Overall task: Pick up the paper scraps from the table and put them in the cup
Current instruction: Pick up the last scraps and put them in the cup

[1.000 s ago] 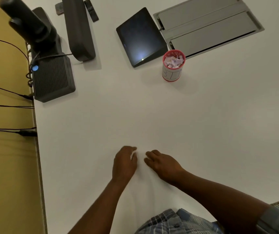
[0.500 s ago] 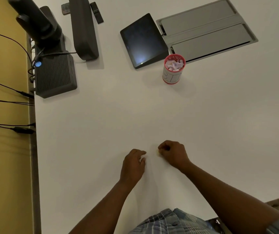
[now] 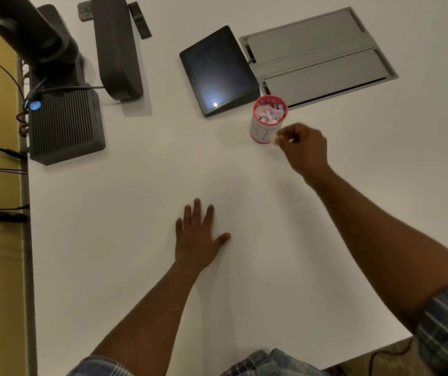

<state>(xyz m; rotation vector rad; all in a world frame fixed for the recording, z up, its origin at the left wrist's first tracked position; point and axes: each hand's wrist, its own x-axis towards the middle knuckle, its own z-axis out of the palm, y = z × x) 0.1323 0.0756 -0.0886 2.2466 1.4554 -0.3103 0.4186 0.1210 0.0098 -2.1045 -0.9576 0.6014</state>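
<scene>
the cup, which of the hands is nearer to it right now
Right. The right hand is beside the cup, pinching a paper scrap against its near side. The left hand lies flat on the table, well short of it.

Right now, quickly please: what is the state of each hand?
Left hand: open, flat on the white table, holding nothing.
Right hand: closed, pinching a small pale paper scrap beside the red-rimmed paper cup.
</scene>
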